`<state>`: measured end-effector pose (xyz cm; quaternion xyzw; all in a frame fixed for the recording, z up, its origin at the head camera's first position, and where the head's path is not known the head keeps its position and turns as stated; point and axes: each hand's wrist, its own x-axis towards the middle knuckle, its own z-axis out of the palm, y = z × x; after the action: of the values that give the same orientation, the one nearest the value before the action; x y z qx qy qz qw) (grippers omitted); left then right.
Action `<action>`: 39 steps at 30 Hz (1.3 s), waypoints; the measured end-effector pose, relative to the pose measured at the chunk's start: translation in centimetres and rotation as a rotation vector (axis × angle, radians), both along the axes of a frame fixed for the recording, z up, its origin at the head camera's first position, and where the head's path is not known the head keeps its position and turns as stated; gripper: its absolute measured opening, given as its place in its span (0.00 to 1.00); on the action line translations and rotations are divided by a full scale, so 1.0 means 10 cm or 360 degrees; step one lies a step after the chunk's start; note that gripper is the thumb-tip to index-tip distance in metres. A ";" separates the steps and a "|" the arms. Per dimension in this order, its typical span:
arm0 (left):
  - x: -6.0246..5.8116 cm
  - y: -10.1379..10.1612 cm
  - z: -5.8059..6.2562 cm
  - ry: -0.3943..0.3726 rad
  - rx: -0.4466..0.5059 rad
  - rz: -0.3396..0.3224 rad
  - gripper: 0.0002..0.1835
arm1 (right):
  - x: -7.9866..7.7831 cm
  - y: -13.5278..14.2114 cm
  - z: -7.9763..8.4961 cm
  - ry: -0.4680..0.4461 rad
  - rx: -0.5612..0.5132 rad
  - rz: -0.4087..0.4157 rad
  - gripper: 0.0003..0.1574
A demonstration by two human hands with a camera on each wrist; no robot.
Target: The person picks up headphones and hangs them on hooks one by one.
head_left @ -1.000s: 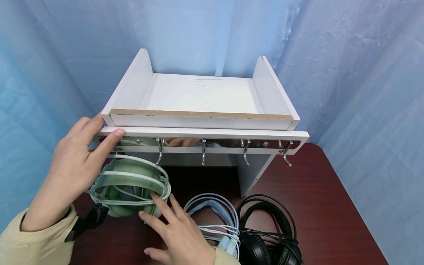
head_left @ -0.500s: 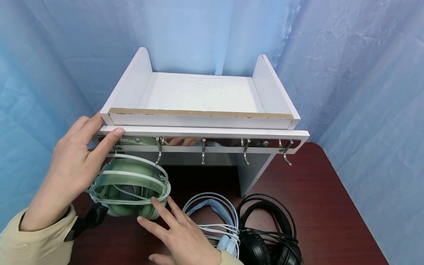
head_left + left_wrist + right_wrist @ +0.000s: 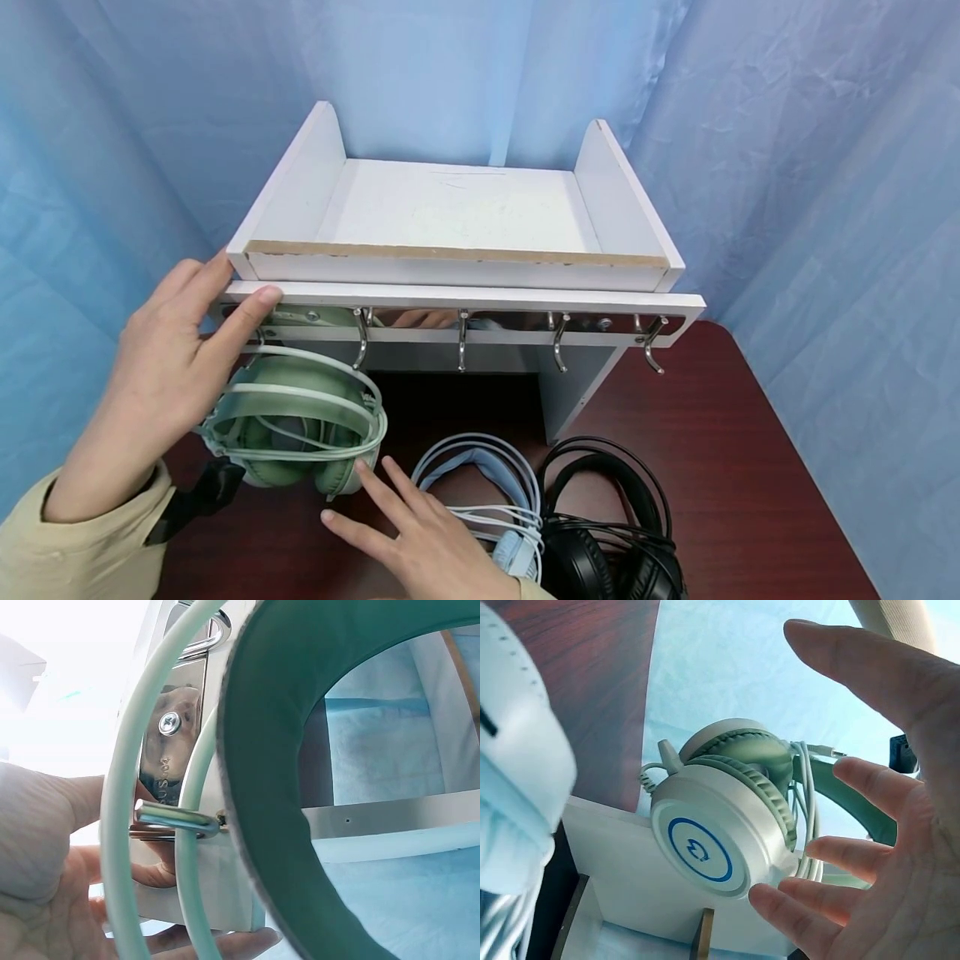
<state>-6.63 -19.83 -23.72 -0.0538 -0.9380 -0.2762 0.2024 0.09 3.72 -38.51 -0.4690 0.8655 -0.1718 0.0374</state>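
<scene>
A pair of green headphones (image 3: 296,375) hangs from the leftmost hook of a white shelf rack (image 3: 465,271). In the left wrist view, that metal hook (image 3: 176,817) passes beneath the pale headband tubes, beside the green band. My left hand (image 3: 168,350) holds the rack's left front corner, thumb over the front edge and fingers around the end. Low in the head view, my right hand (image 3: 431,542) has its fingers spread just beside the right ear cup (image 3: 705,825). The right wrist view shows nothing gripped in it; whether a fingertip touches the cup I cannot tell.
Light blue headphones (image 3: 483,467) and black headphones (image 3: 573,567) with bundled cables lie on the dark red table (image 3: 750,500). Several more hooks (image 3: 462,342) stick out along the rack's front. Blue curtains (image 3: 787,167) stand behind and at both sides.
My right hand has drawn back from the green headphones, down and slightly to the right. My left hand stays on the rack corner, and the headphones keep hanging.
</scene>
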 end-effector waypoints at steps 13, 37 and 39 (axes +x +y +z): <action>0.00 0.00 0.01 -0.0015 0.0015 0.0003 0.26 | 0.02 0.14 -0.19 0.0079 0.0080 0.0018 0.57; 0.00 0.00 0.00 -0.0003 0.0013 0.0020 0.24 | 0.01 0.43 -0.37 -0.0132 0.0136 -0.0115 0.51; 0.00 0.01 0.00 -0.0004 0.0003 0.0021 0.24 | 0.01 0.44 -0.38 -0.0154 0.0156 -0.0149 0.49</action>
<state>-6.63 -19.75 -23.69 -0.0472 -0.9383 -0.2758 0.2031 0.17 8.15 -42.26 -0.4168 0.8910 -0.1531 0.0942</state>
